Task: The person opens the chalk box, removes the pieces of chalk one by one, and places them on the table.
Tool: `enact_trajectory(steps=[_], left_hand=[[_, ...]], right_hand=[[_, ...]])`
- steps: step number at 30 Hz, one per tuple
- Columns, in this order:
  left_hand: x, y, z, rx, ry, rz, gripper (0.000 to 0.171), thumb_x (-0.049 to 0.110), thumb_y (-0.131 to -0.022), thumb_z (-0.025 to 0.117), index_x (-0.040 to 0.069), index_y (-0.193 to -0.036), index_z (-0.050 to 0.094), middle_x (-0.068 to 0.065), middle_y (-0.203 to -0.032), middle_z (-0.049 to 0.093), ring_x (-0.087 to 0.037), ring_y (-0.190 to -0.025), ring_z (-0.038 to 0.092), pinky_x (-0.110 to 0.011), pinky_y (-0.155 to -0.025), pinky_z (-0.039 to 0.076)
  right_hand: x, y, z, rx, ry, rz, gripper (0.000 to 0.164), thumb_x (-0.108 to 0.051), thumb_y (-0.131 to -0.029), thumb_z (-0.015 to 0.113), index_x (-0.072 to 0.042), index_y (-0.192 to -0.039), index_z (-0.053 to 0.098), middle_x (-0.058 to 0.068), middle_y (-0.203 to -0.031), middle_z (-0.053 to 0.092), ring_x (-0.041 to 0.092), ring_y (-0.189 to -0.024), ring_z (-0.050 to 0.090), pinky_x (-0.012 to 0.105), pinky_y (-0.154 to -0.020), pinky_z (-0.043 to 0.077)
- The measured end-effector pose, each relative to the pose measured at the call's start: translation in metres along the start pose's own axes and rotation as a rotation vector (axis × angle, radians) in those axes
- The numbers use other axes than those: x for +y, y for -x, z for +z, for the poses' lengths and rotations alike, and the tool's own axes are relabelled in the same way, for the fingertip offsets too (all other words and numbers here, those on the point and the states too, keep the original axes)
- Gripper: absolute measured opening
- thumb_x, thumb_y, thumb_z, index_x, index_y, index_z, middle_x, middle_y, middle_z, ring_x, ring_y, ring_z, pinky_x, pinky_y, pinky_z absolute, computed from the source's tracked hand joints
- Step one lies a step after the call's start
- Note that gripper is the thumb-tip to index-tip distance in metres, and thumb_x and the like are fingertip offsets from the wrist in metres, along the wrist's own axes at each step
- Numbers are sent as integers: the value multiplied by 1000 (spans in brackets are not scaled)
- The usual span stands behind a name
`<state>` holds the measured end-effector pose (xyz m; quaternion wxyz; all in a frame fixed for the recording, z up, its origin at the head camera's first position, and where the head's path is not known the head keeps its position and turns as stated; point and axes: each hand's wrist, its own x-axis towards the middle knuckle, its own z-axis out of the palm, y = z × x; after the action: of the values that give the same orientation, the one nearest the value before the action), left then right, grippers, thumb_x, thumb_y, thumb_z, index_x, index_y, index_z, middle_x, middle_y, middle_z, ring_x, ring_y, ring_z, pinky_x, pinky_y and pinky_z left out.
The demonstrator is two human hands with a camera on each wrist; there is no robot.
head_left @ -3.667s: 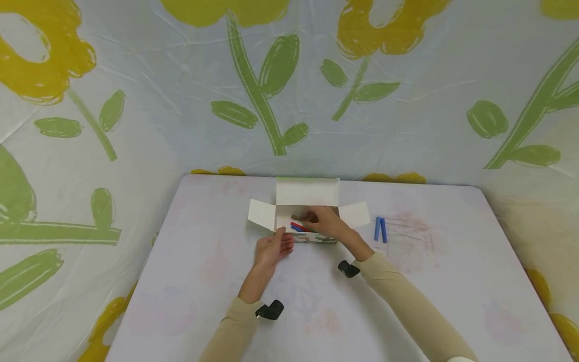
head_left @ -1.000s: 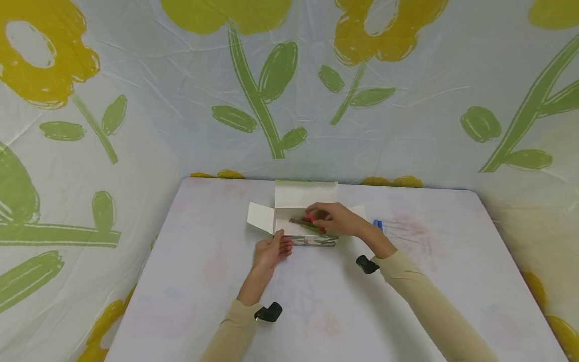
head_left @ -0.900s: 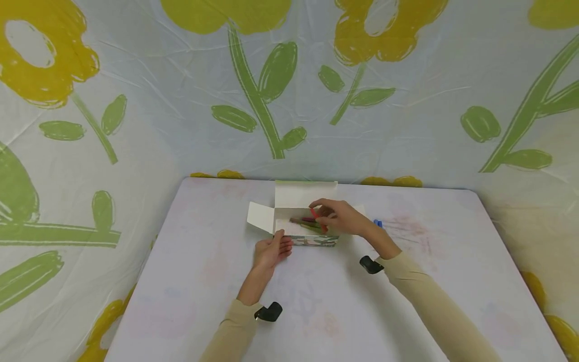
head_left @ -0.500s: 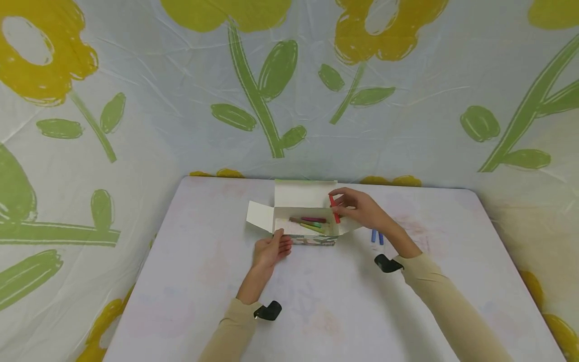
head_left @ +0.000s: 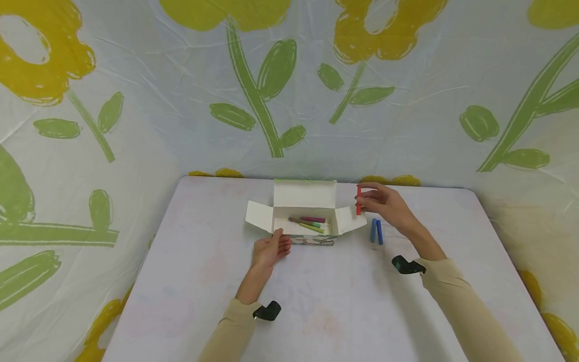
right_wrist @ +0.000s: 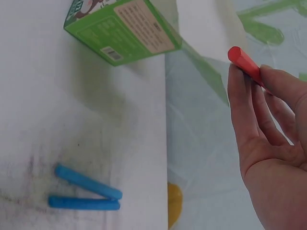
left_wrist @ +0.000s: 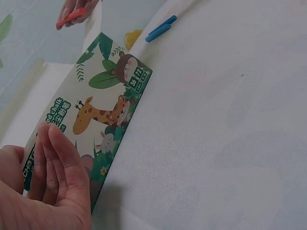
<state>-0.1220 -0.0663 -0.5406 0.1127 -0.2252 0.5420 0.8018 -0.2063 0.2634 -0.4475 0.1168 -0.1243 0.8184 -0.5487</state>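
A lidded cardboard chalk box (head_left: 316, 241) stands with its flaps spread near the table's back edge, animal drawings on its front. My left hand (head_left: 268, 252) holds its front left wall, thumb at the rim and fingers along the outside. Inside lie several chalk sticks, among them a purple chalk (head_left: 313, 219), a brown one and a yellow-green chalk (head_left: 312, 228). Right of the box, my right hand (head_left: 390, 207) pinches a red chalk stick (right_wrist: 245, 63) between thumb and fingertips, raised beside the right flap (head_left: 349, 219).
Two blue chalk sticks (head_left: 377, 232) lie side by side on the white table (head_left: 334, 296), right of the box and below my right hand. Reddish and dark smudges mark the cloth there. A flower-printed curtain (head_left: 181, 100) rises right behind the table.
My right hand has lifted the red chalk out of the box and carried it right, past the flap, uncovering the sticks inside. The left hand keeps its hold on the box.
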Motion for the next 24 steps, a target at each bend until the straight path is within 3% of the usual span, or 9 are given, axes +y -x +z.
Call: enact_trajectory(steps=[5, 12, 24], left_hand=[[-1, -2, -2, -4, 8, 0, 36, 26, -103, 63, -9, -99, 72, -6, -81, 74, -9, -70, 68, -23, -70, 61], [-3, -4, -2, 4, 10, -2, 36, 25, -103, 63, -9, -98, 72, -5, -79, 73, -8, -69, 68, -22, -68, 60], [-3, -4, 0, 4, 14, 0, 35, 25, -103, 63, -9, -98, 72, -5, -78, 73, -8, -68, 68, -21, -67, 60]], right_hand=[[10, 9, -12, 49, -38, 1, 54, -25, -104, 64, -3, -149, 46, 27, -134, 60, 10, -104, 71, 20, -90, 56], [31, 22, -23, 118, 13, 56, 59, -32, -104, 62, -4, -153, 42, 22, -137, 57, 0, -103, 68, 19, -89, 56], [74, 45, -33, 170, 38, 135, 62, -31, -104, 63, -1, -153, 40, 24, -139, 53, -2, -101, 66, 11, -85, 53]])
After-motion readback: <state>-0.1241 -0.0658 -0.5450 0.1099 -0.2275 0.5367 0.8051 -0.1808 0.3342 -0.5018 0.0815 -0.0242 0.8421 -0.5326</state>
